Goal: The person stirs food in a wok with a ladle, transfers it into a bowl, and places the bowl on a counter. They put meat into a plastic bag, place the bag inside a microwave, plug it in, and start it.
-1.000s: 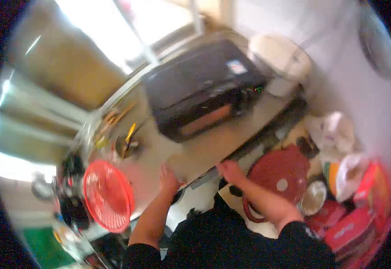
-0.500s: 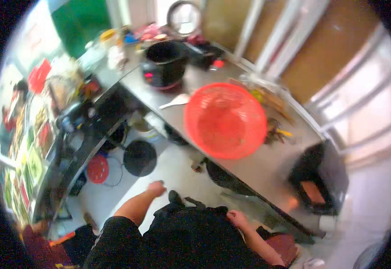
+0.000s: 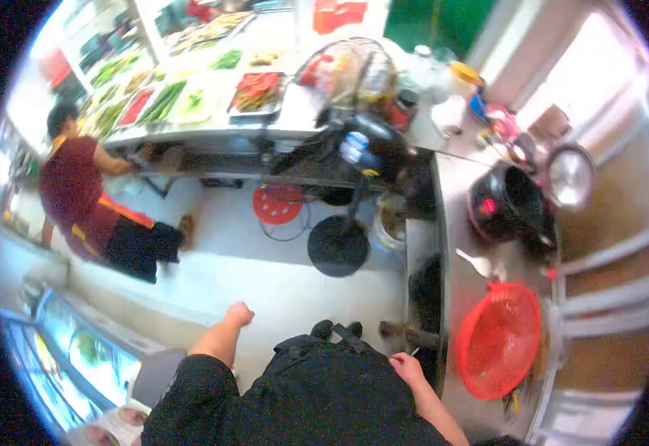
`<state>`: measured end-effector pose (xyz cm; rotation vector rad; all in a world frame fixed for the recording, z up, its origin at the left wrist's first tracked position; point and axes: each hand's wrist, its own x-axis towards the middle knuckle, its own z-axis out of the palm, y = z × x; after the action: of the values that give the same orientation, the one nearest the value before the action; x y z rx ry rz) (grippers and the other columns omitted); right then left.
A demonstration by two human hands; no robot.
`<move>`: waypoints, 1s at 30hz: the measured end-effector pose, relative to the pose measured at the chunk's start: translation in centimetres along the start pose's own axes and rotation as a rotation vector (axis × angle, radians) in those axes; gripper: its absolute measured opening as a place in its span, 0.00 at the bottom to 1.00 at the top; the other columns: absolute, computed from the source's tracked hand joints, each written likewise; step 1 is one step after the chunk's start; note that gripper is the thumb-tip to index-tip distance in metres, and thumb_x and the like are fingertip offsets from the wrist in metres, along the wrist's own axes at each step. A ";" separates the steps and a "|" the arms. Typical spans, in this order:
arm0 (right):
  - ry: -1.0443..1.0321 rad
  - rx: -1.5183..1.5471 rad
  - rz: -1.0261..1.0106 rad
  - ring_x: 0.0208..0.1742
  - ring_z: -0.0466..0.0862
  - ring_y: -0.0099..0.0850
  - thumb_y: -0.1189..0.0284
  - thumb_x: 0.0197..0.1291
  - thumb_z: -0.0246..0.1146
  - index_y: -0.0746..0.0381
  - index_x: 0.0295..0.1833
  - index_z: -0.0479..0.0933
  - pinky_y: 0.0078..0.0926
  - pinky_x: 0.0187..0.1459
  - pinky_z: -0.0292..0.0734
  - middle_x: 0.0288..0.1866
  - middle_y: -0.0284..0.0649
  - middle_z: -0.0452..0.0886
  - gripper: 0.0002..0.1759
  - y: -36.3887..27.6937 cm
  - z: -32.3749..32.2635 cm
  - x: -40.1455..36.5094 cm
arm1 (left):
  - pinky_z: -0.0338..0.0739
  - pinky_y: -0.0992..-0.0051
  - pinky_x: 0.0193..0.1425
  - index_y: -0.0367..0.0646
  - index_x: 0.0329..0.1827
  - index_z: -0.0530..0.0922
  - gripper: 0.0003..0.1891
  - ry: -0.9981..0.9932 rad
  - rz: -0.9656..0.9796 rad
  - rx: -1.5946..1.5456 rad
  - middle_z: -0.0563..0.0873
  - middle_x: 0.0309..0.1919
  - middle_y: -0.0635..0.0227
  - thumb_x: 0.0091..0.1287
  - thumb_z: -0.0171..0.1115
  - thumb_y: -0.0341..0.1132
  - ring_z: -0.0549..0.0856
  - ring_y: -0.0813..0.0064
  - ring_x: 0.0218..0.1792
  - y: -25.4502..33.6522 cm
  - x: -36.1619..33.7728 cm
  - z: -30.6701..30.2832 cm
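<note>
My left hand [image 3: 241,313] hangs over the pale floor with its fingers curled into a fist; nothing shows sticking out of it. At the right side of my dark clothes, my right hand [image 3: 407,367] is closed near the counter's edge. A thin pale line shows by its fingertips, too blurred to name. To the right of that hand, a red plastic basin [image 3: 499,342] rests on the metal counter [image 3: 454,401], apart from my fingers. Behind it on the counter lie a white rice paddle [image 3: 475,262] and a black cooker [image 3: 504,202] with a red light.
A seated person in a maroon shirt [image 3: 79,182] is at the left, by a long table of food trays [image 3: 257,95]. A black round stool [image 3: 338,245], a red stool [image 3: 278,204] and a bucket [image 3: 390,223] stand ahead. A lit glass-fronted case [image 3: 90,357] is at lower left.
My view has swung left, bringing the food table and seated person into sight. The basin and cooker now appear farther right. Both hands stay low and closed.
</note>
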<state>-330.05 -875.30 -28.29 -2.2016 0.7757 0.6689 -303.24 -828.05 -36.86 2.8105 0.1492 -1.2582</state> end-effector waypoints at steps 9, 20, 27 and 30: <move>-0.410 -0.244 -0.354 0.42 0.82 0.44 0.55 0.56 0.62 0.58 0.48 0.79 0.39 0.45 0.76 0.43 0.48 0.82 0.20 -5.3 -4.5 13.3 | 0.73 0.61 0.54 0.42 0.48 0.81 0.25 -0.352 -0.138 -0.872 0.83 0.47 0.53 0.60 0.57 0.54 0.82 0.54 0.46 8.2 -13.2 3.6; -0.400 -0.220 -0.315 0.25 0.81 0.29 0.66 0.58 0.61 0.64 0.42 0.79 0.28 0.26 0.77 0.29 0.40 0.81 0.13 -14.6 -6.0 28.2 | 0.75 0.61 0.51 0.40 0.41 0.83 0.25 0.006 -0.352 -0.773 0.85 0.40 0.53 0.57 0.56 0.54 0.83 0.55 0.44 1.3 -13.1 8.5; -0.513 -0.487 -0.496 0.27 0.83 0.31 0.65 0.56 0.62 0.64 0.42 0.79 0.30 0.28 0.77 0.29 0.43 0.82 0.14 -16.3 1.8 31.6 | 0.73 0.62 0.55 0.39 0.45 0.81 0.25 -0.067 -0.143 -0.672 0.82 0.47 0.53 0.62 0.53 0.54 0.80 0.56 0.50 -3.1 -11.7 8.6; -0.495 -0.771 -0.547 0.28 0.83 0.36 0.57 0.55 0.63 0.64 0.41 0.81 0.34 0.34 0.79 0.30 0.44 0.84 0.20 -23.8 4.9 25.9 | 0.73 0.62 0.55 0.38 0.46 0.80 0.24 -0.087 -0.202 -0.754 0.82 0.46 0.52 0.62 0.54 0.52 0.80 0.55 0.50 -8.6 -11.6 6.1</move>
<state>-297.00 -866.43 -37.68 -2.5534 -0.4098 1.2860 -316.42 -820.83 -32.42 2.1231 0.7428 -1.0508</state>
